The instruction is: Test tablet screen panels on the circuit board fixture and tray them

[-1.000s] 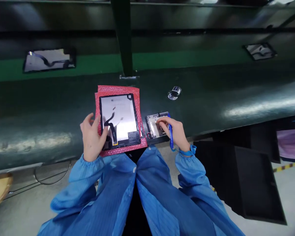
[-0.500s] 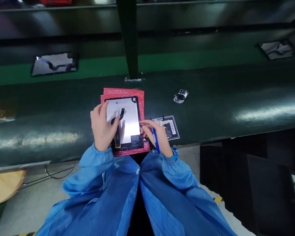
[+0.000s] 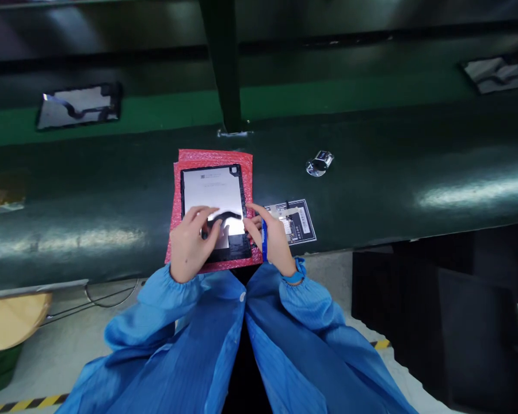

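Observation:
A tablet screen panel (image 3: 213, 187) lies back side up on red bubble wrap (image 3: 247, 161), its silvery back edged in black. My left hand (image 3: 193, 241) is over its lower left part, thumb and fingers closed around a black flex cable (image 3: 229, 215). The cable bends across the panel toward the right edge. My right hand (image 3: 271, 233) is at that edge, thumb and index finger close to the cable's right end; contact is unclear. A slim blue pen-shaped tool (image 3: 265, 241) is tucked in the right hand's grip.
Right of the bubble wrap lies a printed card (image 3: 304, 221) with small parts on it. A clear tape-like roll (image 3: 320, 163) sits farther back. Two more panels, left (image 3: 80, 107) and right (image 3: 494, 75), lie beyond. A green post (image 3: 222, 69) rises behind the work.
My left hand has moved down and right over the panel, and the cable now curves toward the right edge instead of standing upright at left. The blue tool has tilted more upright.

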A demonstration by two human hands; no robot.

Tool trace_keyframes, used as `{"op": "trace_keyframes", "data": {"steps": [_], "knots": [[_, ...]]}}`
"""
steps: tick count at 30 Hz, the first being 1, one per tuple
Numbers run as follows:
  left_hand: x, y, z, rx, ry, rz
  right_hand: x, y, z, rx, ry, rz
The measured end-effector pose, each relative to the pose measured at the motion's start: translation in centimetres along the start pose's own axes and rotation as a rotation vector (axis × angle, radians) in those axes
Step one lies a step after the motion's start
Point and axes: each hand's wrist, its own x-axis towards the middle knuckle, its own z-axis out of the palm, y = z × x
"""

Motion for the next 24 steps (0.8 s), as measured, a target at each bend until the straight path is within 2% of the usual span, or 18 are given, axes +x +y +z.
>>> {"op": "trace_keyframes", "data": {"steps": [3, 5, 12, 16, 19, 22, 24], "knots": [[0.7, -0.9, -0.2, 0.052, -0.211, -0.025, 0.6, 0.4, 0.1, -0.098, 0.017, -0.050], [0.9, -1.2, 0.1, 0.036, -0.278, -0.029, 0.7, 0.4, 0.1, -0.082, 0.009, -0.058], [-0.9, 0.3, 0.9, -0.081, -0.197, -0.029, 0.4, 0.9, 0.6, -0.006, 0.115, -0.058], [-1.8, 0.9, 0.5, -0.246, -0.157, 0.019, 0.6, 1.2, 0.4, 0.172, 0.064, -0.071], [-2.0, 1.0, 0.0, -0.334, -0.154, 0.051, 0.6, 1.1, 0.1, 0.198, 0.104, -0.082], [-2.0, 1.1, -0.8, -0.328, -0.171, 0.059, 0.6, 1.0, -0.4, 0.225, 0.081, -0.065], [-1.7, 1.5, -1.3, -0.235, -0.197, 0.071, 0.5, 0.8, -0.8, 0.266, 0.062, -0.062]]}}
